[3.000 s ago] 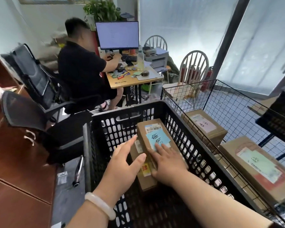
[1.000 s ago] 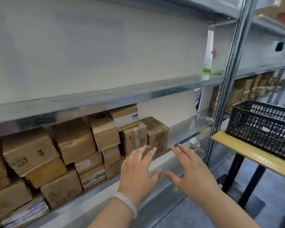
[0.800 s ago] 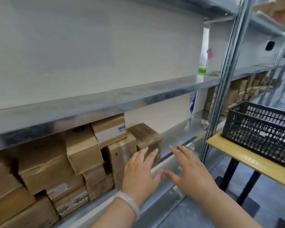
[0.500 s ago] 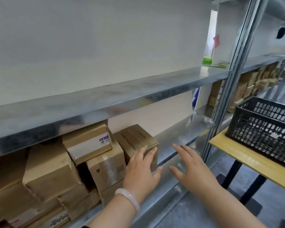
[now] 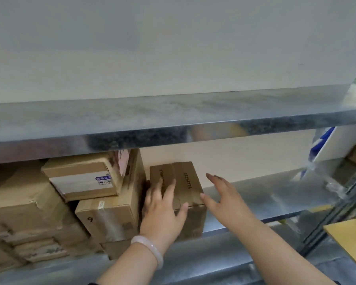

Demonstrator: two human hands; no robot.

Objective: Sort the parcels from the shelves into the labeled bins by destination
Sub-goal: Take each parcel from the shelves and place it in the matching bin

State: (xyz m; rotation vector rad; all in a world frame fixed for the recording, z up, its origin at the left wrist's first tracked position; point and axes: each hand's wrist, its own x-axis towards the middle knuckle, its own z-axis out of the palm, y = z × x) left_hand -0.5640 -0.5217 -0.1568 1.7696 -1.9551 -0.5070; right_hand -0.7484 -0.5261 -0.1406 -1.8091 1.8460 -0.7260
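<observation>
Left grip (image 5: pixel 162 210) and right grip (image 5: pixel 220 194) bare. Left forearm (image 5: pixel 130 266) and right forearm (image 5: pixel 275 247) uncovered down to view's edge. Left wrist: one smooth rounded bangle (image 5: pixel 152 251), milky pale pink-white, slightly translucent, plain. Dark sliver (image 5: pixel 92 283) at bottom edge, maybe sleeve, can't tell.

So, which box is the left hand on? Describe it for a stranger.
Find the lower metal shelf. The cardboard row ends on the right with one small brown box. Only it has bare shelf beside it and digits on top.
</observation>
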